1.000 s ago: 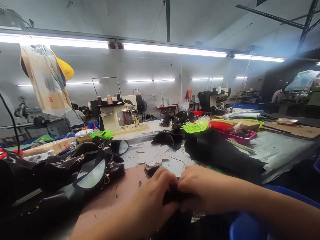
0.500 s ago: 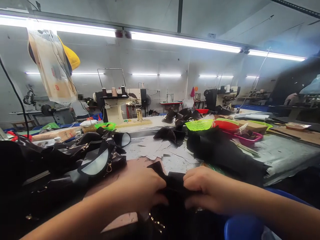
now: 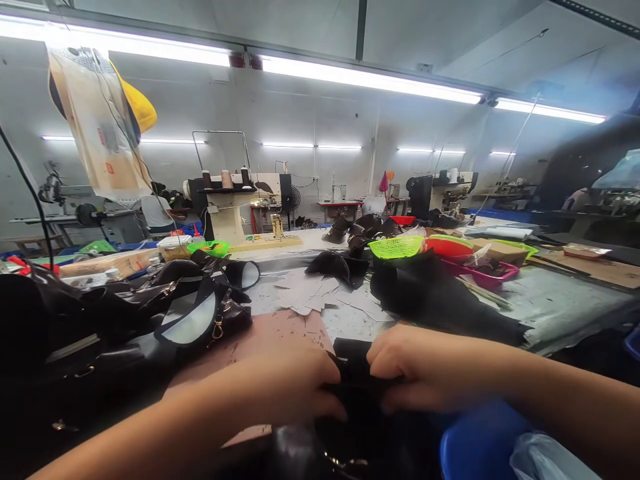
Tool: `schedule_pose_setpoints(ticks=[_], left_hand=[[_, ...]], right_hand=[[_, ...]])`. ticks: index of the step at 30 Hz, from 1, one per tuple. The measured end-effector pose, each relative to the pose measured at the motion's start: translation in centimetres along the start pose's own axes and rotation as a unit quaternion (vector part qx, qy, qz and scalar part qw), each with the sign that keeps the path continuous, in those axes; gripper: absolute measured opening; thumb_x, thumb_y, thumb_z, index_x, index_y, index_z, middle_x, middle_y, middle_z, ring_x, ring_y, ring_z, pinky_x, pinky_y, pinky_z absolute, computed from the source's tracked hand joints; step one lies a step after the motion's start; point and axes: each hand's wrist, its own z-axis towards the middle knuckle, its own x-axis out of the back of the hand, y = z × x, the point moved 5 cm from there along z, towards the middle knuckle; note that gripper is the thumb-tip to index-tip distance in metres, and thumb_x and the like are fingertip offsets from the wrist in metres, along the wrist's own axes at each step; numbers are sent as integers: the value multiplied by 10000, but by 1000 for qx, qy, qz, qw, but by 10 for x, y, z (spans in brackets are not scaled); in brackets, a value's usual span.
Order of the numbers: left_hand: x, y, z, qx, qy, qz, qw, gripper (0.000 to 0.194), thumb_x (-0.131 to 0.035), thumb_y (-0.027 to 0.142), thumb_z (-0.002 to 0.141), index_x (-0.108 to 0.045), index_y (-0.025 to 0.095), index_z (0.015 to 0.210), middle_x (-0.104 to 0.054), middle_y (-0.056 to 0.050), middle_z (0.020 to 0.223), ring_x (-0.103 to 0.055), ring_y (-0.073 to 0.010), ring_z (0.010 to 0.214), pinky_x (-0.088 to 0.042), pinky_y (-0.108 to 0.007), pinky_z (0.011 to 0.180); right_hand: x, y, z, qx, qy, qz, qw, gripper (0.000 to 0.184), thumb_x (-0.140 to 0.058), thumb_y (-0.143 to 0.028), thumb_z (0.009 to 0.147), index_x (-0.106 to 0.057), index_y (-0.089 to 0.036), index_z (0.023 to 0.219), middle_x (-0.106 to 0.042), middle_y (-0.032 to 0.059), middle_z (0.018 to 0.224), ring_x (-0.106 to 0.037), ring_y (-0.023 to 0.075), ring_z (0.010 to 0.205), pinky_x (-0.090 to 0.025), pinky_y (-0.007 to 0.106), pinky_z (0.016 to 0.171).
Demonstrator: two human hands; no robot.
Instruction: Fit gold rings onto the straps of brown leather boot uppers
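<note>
In front of my body, my left hand (image 3: 300, 377) and my right hand (image 3: 420, 367) both pinch the upper edge of a black bag (image 3: 353, 357). Fingers and thumbs are closed on it from either side, a short gap apart. Gold metal hardware (image 3: 345, 461) glints low on the dark material, whose lower part is too dark to make out. Beneath my left forearm lies a pinkish board (image 3: 275, 333) dotted with dark bits. Left of it are piled more black bags (image 3: 235, 317) with gold clasps and pale panel linings.
White scraps (image 3: 307, 293) lie mid-table, beside a black material sheet (image 3: 440, 300). Farther back are a green basket (image 3: 395, 247), a magenta basket (image 3: 487, 277) and a sewing machine (image 3: 225, 213). A blue bin (image 3: 480, 433) with clear plastic stands below my right forearm.
A black flap that stuck up by my left hand is now folded down out of sight. My left hand has shifted slightly right, and more of the blue bin shows.
</note>
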Motion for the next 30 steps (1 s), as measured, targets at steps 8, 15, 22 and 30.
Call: schedule_pose_setpoints(ticks=[8,15,22,30], left_hand=[[0,5,-9,46,-18,-9,999,102,-574,278,756,-651,232,804,-683,11,749,-603,-166,663,-338,-213,497],[-5,15,-5,-34,37,91,995,161,-561,296,790,-623,183,694,-663,-24,713,-607,-184,660,-349,-239,521],[-1,5,-11,-21,10,74,997,180,-538,298,807,-607,185,686,-636,-11,675,-576,-164,640,-339,-232,539],[-3,0,-11,12,-11,-2,1000,242,-498,335,822,-590,188,654,-558,26,590,-499,-117,552,-313,-202,492]], right_hand=[[5,0,-4,-7,-98,22,995,232,-649,-51,670,-669,-150,878,-632,-20,708,-535,107,624,-378,175,563],[0,-3,0,-53,-95,-62,992,52,-663,-158,710,-662,-149,659,-591,-14,626,-492,104,551,-347,196,513],[-6,-3,-5,-20,-137,27,990,346,-668,-50,642,-645,-136,976,-651,3,785,-552,124,665,-410,188,596],[-11,-4,0,-69,-52,109,990,184,-627,-78,702,-661,-148,869,-614,-29,708,-544,102,643,-401,161,576]])
